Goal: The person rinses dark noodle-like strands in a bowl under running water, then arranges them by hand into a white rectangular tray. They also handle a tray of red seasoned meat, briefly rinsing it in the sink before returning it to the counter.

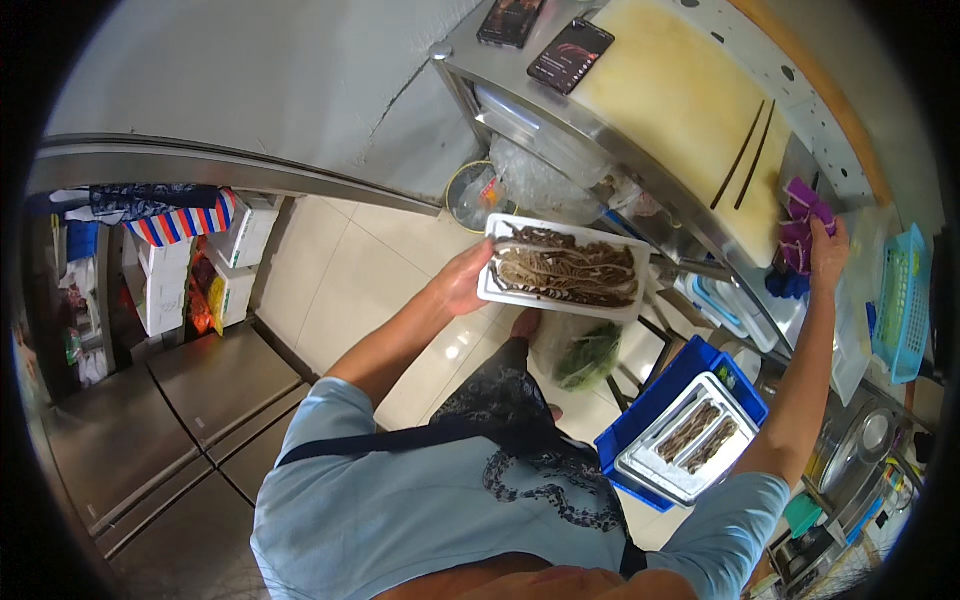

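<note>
My left hand point(465, 281) grips the left end of a white rectangular tray point(555, 304), held out over the floor in front of me. Brown, ridged strips of food point(566, 266) fill the tray; their exact kind is unclear. Over at the right, my right hand point(828, 255) is closed around a bunched purple cloth point(796, 244) above the stainless steel counter point(660, 176). A dark blue cloth-like piece point(786, 285) lies just below the purple one. Beside that hand is a yellowish cutting board point(675, 82) bearing a pair of dark chopsticks point(742, 154).
Two phones point(571, 56) point(511, 19) lie at the counter's far end. A blue crate point(637, 409) carries another white tray point(645, 469) with two rows of brown food. Bagged greens point(589, 356) sit low by my feet. A light-blue basket point(900, 300) stands far right.
</note>
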### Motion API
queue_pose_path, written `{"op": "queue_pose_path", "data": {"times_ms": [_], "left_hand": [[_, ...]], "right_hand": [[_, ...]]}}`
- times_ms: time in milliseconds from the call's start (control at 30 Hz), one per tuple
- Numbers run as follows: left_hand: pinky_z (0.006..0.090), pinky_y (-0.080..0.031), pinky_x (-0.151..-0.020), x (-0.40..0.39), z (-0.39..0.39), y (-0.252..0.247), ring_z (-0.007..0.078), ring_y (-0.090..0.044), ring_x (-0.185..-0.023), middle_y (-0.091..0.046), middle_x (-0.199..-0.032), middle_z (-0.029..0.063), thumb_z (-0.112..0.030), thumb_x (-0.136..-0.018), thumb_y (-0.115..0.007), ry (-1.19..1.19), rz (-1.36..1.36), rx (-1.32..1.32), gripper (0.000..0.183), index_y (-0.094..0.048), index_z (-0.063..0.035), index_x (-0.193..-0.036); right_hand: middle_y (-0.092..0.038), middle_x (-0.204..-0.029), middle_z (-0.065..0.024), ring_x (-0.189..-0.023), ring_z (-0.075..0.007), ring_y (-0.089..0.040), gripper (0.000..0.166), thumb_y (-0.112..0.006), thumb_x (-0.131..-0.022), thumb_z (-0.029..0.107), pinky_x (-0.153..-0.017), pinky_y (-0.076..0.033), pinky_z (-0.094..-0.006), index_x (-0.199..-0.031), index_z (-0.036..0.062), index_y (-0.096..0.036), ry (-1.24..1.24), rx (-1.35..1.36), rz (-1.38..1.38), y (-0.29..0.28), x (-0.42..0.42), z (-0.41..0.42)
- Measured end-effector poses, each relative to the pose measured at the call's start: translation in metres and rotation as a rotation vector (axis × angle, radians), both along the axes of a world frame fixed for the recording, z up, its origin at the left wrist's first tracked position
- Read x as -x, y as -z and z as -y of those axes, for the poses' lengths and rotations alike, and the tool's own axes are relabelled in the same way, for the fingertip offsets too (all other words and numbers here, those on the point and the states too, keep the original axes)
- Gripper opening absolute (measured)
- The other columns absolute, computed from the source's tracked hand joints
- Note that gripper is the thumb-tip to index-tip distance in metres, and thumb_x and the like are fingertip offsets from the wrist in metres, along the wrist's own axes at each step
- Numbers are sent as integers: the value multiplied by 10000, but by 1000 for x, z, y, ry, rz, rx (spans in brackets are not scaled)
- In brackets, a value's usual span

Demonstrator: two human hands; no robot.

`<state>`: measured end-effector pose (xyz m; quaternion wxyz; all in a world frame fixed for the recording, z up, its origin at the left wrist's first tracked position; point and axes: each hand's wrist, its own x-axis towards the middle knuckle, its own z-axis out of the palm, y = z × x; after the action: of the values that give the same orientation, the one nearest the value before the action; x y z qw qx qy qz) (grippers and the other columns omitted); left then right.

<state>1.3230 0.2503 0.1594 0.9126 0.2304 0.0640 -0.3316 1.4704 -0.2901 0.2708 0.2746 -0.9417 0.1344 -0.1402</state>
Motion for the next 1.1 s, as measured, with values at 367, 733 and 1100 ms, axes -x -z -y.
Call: {"op": "queue_pose_path", "data": {"times_ms": [367, 733, 1100], "left_hand": [[418, -456, -953, -9, 47, -25, 259, -556, -1118, -537, -1248, 157, -425, -901, -546, 322, -26, 1, 605, -413, 0, -1311], [429, -457, -956, -18, 61, -35, 268, -561, -1116, -534, -1254, 161, -393, -910, -547, 411, -6, -36, 597, -395, 2, -1331], [404, -483, -920, -27, 61, -48, 256, -599, -1042, -580, -1182, 164, -358, -915, -551, 374, -22, 22, 523, -459, 19, -1265]], "right_hand": [[-621, -1011, -65, -923, -154, -607, 418, -525, -704, -132, -810, -496, -267, -1074, 39, -620, -771, -636, -453, -5, 56, -190], [-590, -1111, -130, -1058, -257, -560, 451, -556, -665, -111, -935, -422, -317, -1066, 73, -649, -1076, -503, -392, -9, 97, -221], [-584, -1124, -134, -1073, -260, -554, 451, -535, -643, -117, -930, -422, -314, -1032, 67, -670, -1028, -506, -480, -30, 111, -199]]}}
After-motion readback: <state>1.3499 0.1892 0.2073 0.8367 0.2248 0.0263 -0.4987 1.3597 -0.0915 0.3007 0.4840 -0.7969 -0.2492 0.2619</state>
